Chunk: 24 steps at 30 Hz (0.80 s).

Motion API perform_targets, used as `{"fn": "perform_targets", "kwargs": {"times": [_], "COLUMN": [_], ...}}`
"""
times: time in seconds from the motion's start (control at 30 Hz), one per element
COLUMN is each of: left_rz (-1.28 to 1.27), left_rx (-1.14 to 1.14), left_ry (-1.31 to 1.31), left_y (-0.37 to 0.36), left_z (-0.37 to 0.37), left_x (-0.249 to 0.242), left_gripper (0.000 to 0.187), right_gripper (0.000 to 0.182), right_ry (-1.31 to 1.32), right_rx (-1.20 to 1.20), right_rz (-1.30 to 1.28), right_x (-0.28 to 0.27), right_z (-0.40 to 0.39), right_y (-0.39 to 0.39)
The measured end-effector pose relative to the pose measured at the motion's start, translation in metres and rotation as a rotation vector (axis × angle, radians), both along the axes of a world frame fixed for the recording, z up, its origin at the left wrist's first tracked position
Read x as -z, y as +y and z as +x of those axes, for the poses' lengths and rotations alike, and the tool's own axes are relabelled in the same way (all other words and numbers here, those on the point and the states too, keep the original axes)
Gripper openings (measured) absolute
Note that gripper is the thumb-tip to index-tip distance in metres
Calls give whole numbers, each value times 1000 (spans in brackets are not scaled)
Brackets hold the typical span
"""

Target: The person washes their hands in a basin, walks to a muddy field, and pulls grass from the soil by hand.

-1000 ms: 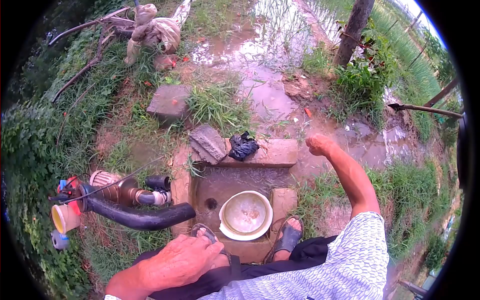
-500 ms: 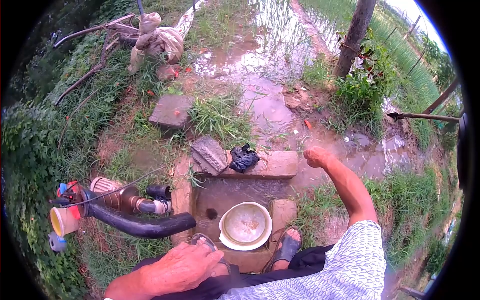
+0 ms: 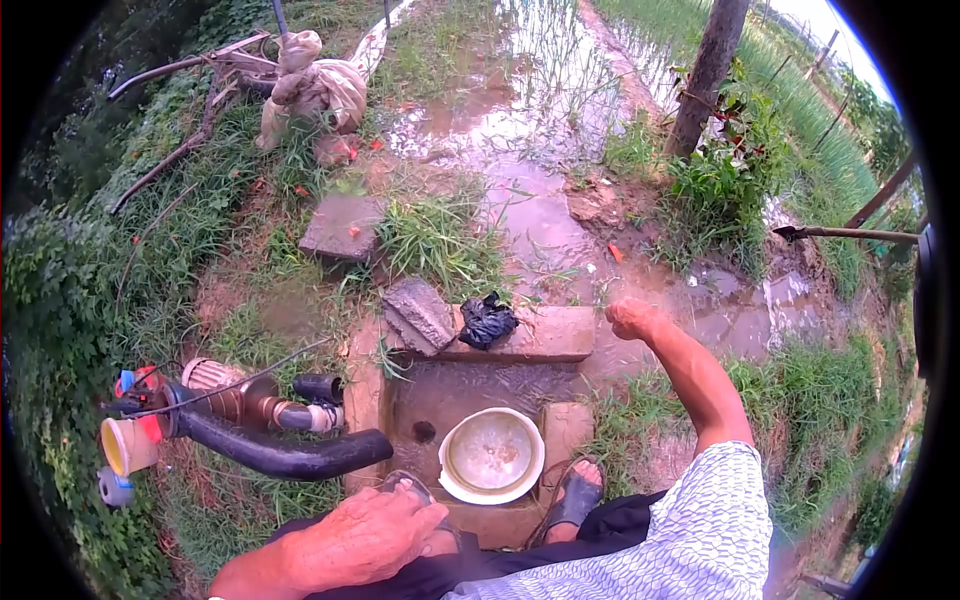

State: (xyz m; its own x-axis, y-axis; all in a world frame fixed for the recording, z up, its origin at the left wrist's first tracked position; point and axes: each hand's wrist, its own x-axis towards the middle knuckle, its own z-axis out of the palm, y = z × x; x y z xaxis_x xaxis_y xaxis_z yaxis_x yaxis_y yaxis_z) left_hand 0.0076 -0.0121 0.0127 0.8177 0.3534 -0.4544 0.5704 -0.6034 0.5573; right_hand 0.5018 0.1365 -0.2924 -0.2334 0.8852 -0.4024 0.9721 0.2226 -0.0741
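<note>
We seem between steps: left hand [image 3: 368,535] near basin [image 3: 488,494], grip we cannot tell; right hand [image 3: 634,319] curled together, contents hidden. Lifting basin would need opened fingers.

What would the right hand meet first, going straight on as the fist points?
Probably the ledge: in the picture, the right hand points at its right end, with the crumpled black bag beyond. Depth is unclear; it may pass over both.

The left hand [image 3: 368,535] (its palm unseen) partly hides one sandaled foot [image 3: 410,486].
</note>
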Motion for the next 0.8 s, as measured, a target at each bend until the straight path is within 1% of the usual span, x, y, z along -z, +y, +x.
{"fn": "perform_targets", "kwargs": {"times": [0.17,0.3,0.5,0.6,0.7,0.8], "left_rz": [-3,14,1,-7,13,-6], "left_rx": [-4,-4,-1,13,5,17], "left_ry": [23,-6,18,36,20,32], "left_y": [0,-3,-3,-2,-4,-1], "left_z": [2,-1,-1,-2,-2,1], "left_x": [-4,-2,-3,-1,0,-5], "left_gripper": [43,43,43,44,45,46], "right_gripper": [14,13,13,13,17,17], "right_ry": [-8,-19,39,-32,-20,-37], "right_rx": [-34,-62,-25,-44,30,23], "right_rz": [15,2,33,-4,-40,-47], "right_x": [18,16,12,11,12,17], "right_z": [7,5,3,1,0,3], "right_y": [2,4,-1,1,2,3]}}
